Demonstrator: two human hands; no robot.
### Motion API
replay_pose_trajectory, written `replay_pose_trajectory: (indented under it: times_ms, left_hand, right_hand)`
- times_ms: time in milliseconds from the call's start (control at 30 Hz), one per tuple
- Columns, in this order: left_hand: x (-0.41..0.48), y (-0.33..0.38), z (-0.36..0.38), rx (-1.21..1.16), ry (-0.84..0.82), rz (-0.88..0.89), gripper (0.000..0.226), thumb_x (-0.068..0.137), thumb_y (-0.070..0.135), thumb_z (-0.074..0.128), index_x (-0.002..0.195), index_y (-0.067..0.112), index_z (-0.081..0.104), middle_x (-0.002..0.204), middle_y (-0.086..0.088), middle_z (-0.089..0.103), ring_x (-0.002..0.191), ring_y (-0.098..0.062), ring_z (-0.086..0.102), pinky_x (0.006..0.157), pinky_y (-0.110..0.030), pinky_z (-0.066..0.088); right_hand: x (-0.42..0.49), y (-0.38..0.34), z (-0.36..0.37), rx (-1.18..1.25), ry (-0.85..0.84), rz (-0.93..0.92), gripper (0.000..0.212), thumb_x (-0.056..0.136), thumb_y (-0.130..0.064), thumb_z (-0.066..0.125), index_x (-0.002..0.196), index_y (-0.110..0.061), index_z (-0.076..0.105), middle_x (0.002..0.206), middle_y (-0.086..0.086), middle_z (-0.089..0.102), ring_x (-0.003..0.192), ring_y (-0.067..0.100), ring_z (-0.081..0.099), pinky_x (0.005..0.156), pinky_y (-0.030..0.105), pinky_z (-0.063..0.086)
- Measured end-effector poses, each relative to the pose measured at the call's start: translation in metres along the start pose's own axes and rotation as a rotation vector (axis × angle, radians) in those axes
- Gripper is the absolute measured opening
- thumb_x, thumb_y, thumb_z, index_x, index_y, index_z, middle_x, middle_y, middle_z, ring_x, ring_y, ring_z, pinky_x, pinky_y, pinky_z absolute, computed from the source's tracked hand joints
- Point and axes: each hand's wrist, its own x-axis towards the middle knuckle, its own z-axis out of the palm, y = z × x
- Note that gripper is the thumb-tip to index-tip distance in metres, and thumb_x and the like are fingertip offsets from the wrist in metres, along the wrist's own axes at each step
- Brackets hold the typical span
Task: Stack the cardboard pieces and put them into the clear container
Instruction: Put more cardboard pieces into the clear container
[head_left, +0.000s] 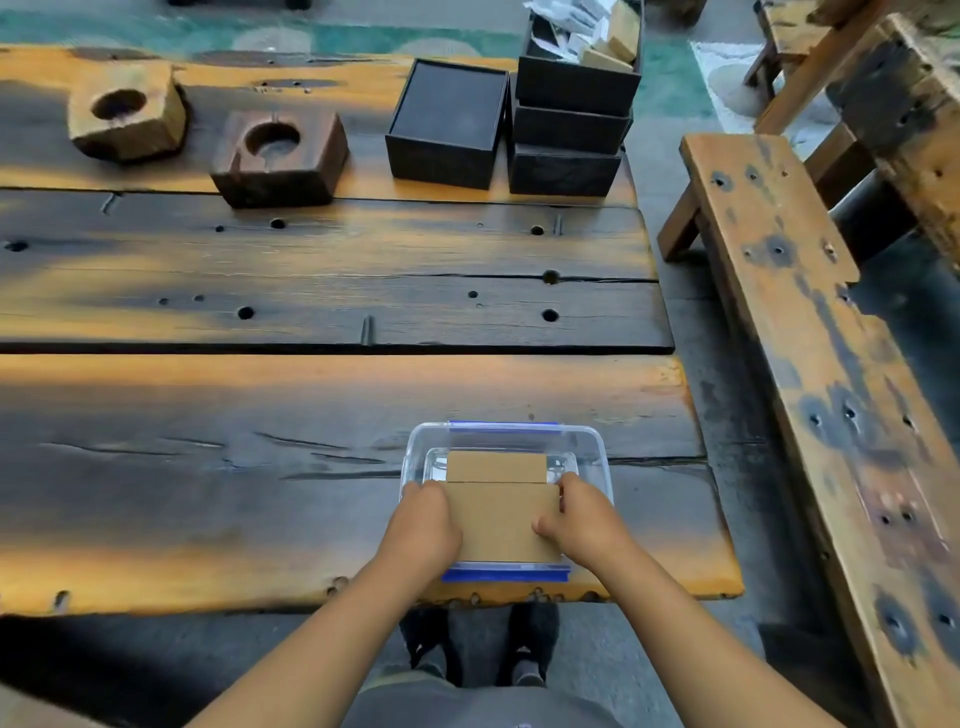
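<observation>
Holding a stack (501, 522) of cardboard pieces from both sides, the person stands at the near edge of the wooden surface (208, 493). The left hand (423, 525) is closed on the left edge of the stack, and the right hand (579, 519) is closed on its right edge. The stack hangs over the near half of the clear container (597, 457), which sits on the surface just in front of the person. It is not possible to tell whether the stack touches the bottom already or is a little above it.

Inside the container, in the far half, one more cardboard pile (496, 466) lies flat already. So the task seems to be in its late part: the stacking looks done, one pile is inside, and the second is at the opening. What remains, by this judgement, is to lower the stack fully beside the first pile and to let it go.

No loose cardboard is visible on the near surface. Far at the right, black boxes (569, 130) stand piled, and the top one holds some brown pieces; whether they belong to the task is unclear.
</observation>
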Motion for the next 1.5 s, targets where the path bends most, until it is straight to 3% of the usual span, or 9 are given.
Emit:
replay_pose_trajectory:
  times_ms: [267, 433, 500, 633, 867, 1000, 1267, 1367, 1500]
  left_hand:
    - [0.001, -0.001, 0.005, 0.019, -0.059, -0.092, 0.033, 0.087, 0.002, 0.041, 0.119, 0.002, 0.048, 0.129, -0.020, 0.046, 0.106, -0.039, 0.059, 0.085, -0.037, 0.046]
    - [0.002, 0.003, 0.002, -0.146, -0.145, -0.138, 0.048, 0.085, 0.014, 0.047, 0.132, 0.011, 0.036, 0.134, -0.017, 0.041, 0.111, -0.035, 0.055, 0.080, -0.034, 0.044]
    - [0.005, 0.003, -0.002, -0.204, -0.178, -0.144, 0.050, 0.083, 0.022, 0.054, 0.130, 0.014, 0.038, 0.129, -0.013, 0.050, 0.109, -0.031, 0.057, 0.080, -0.033, 0.046]
    - [0.014, 0.002, -0.011, -0.426, -0.233, -0.186, 0.048, 0.078, 0.036, 0.072, 0.115, 0.023, 0.045, 0.107, 0.002, 0.062, 0.089, -0.018, 0.061, 0.059, -0.027, 0.047]
    - [0.025, 0.007, -0.017, -0.634, -0.324, -0.310, 0.042, 0.078, 0.033, 0.078, 0.109, 0.019, 0.054, 0.089, 0.006, 0.062, 0.070, -0.008, 0.057, 0.038, -0.019, 0.041]
    - [0.027, 0.005, -0.012, -0.670, -0.297, -0.319, 0.044, 0.075, 0.030, 0.082, 0.108, 0.018, 0.056, 0.095, 0.003, 0.065, 0.074, -0.009, 0.059, 0.050, -0.024, 0.042]
    - [0.031, 0.000, -0.008, -0.656, -0.240, -0.250, 0.048, 0.071, 0.031, 0.084, 0.112, 0.014, 0.065, 0.100, -0.001, 0.071, 0.084, -0.015, 0.067, 0.067, -0.029, 0.054]
    - [0.038, 0.002, -0.011, -0.628, -0.197, -0.235, 0.044, 0.070, 0.033, 0.084, 0.105, 0.013, 0.066, 0.098, -0.002, 0.072, 0.085, -0.018, 0.069, 0.079, -0.034, 0.058]
    - [0.045, 0.002, -0.017, -0.644, -0.207, -0.223, 0.041, 0.070, 0.032, 0.085, 0.101, 0.012, 0.065, 0.099, -0.005, 0.073, 0.084, -0.018, 0.070, 0.073, -0.031, 0.058]
  right_hand:
    - [0.000, 0.000, 0.003, 0.018, -0.038, -0.033, 0.046, 0.082, -0.026, 0.067, 0.120, -0.019, 0.042, 0.104, 0.004, 0.064, 0.091, 0.022, 0.062, 0.074, 0.034, 0.053]
    - [0.002, -0.001, 0.003, 0.016, -0.053, -0.069, 0.060, 0.081, -0.027, 0.067, 0.135, -0.021, 0.040, 0.124, 0.006, 0.055, 0.107, 0.024, 0.060, 0.085, 0.035, 0.052]
    - [0.004, -0.001, 0.001, 0.033, -0.104, -0.066, 0.058, 0.080, -0.032, 0.066, 0.132, -0.022, 0.043, 0.126, 0.006, 0.051, 0.107, 0.023, 0.058, 0.086, 0.034, 0.052]
    - [0.010, -0.001, -0.004, 0.041, -0.209, -0.068, 0.047, 0.079, -0.048, 0.063, 0.118, -0.024, 0.051, 0.120, -0.001, 0.061, 0.098, 0.017, 0.060, 0.076, 0.030, 0.049]
    - [0.027, -0.007, -0.014, 0.121, -0.364, -0.021, 0.063, 0.074, -0.062, 0.062, 0.126, -0.026, 0.057, 0.122, 0.001, 0.065, 0.105, 0.021, 0.065, 0.094, 0.041, 0.054]
    - [0.033, -0.008, -0.014, 0.158, -0.365, -0.024, 0.066, 0.072, -0.062, 0.063, 0.125, -0.023, 0.058, 0.121, 0.004, 0.064, 0.104, 0.024, 0.065, 0.092, 0.046, 0.055]
    - [0.036, -0.002, -0.008, 0.217, -0.333, -0.055, 0.054, 0.076, -0.054, 0.067, 0.120, -0.021, 0.063, 0.118, 0.000, 0.066, 0.097, 0.016, 0.066, 0.085, 0.033, 0.056]
    - [0.041, -0.003, -0.007, 0.192, -0.306, -0.086, 0.058, 0.076, -0.056, 0.066, 0.120, -0.019, 0.063, 0.121, -0.001, 0.052, 0.102, 0.017, 0.062, 0.089, 0.036, 0.054]
    - [0.051, -0.011, -0.016, 0.219, -0.316, -0.109, 0.057, 0.079, -0.055, 0.066, 0.123, -0.019, 0.062, 0.121, -0.001, 0.049, 0.111, 0.022, 0.058, 0.098, 0.044, 0.051]
